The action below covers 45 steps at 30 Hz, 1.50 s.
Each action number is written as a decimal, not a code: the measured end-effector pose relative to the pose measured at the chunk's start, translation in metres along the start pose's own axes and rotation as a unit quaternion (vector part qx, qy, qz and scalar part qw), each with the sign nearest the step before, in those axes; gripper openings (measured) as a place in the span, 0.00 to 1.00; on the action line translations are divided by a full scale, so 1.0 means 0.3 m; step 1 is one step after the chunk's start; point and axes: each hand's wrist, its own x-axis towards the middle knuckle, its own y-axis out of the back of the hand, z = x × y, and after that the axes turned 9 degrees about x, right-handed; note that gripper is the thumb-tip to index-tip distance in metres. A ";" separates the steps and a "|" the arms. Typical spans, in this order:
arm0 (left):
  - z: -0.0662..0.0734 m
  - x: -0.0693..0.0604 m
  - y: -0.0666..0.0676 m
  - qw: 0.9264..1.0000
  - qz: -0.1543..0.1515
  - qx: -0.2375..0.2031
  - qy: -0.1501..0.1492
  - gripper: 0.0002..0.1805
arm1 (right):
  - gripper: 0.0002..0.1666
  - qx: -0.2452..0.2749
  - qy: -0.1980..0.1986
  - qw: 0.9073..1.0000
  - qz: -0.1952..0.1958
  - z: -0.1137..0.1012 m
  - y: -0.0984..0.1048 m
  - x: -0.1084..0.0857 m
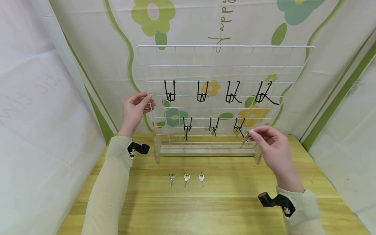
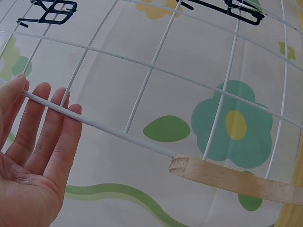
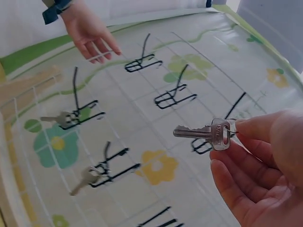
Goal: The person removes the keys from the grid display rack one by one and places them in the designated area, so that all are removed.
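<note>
Right hand (image 1: pixel 277 147) pinched one key (image 3: pixel 202 133), left hand (image 1: pixel 133 110) the wire rack (image 1: pixel 225 46).
Seven black hooks (image 1: pixel 202 97) lined the rack; three loose keys (image 1: pixel 187 177) lay before it.

Bright head view, dimmer wrist views

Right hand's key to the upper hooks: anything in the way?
Nothing visible blocks the key in the right hand from the upper hooks. The rightmost visible lower hook appears right by the key in the head view; whether they touch, I can't tell.
</note>
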 end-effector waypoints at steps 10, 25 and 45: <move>0.000 -0.001 -0.002 1.000 -0.004 -0.002 -0.006 0.14 | 0.05 -0.020 -0.060 0.994 -0.094 0.116 -0.038 -0.089; -0.004 -0.007 -0.004 1.000 -0.003 0.000 -0.006 0.14 | 0.08 -0.073 -0.193 0.951 -0.228 0.387 -0.053 -0.186; 0.000 -0.003 -0.001 1.000 -0.004 -0.007 -0.007 0.13 | 0.07 -0.114 -0.224 0.929 -0.271 0.592 -0.115 -0.226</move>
